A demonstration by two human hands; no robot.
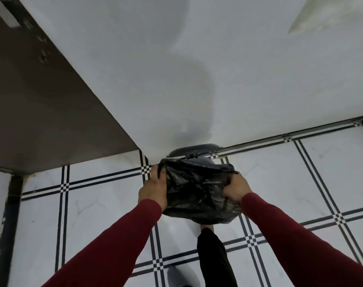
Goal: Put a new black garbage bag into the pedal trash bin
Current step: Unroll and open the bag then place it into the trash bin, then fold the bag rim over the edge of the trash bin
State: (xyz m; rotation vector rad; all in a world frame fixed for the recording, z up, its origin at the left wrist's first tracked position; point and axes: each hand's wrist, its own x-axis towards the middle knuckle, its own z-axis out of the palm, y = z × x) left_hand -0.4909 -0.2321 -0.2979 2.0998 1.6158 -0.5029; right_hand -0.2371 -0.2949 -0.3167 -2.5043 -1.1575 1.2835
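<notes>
Over pedal bin (197, 151) by wall: black garbage bag (197, 189) covers opening, left hand (153, 189) gripping its left edge, right hand (236, 189) bunching right edge.

Head view: looks steeply down, near, toward wall base.

Black garbage bag (199, 189), dark red sleeves (118, 241), white floor tiles (279, 183) with black-striped borders, white wall (197, 69)

One black garbage bag (197, 189). One pedal trash bin, its raised lid (194, 149) showing. Two hands: the left hand (153, 189) and the right hand (236, 189). Two red sleeves. One dark trouser leg (214, 257).
</notes>
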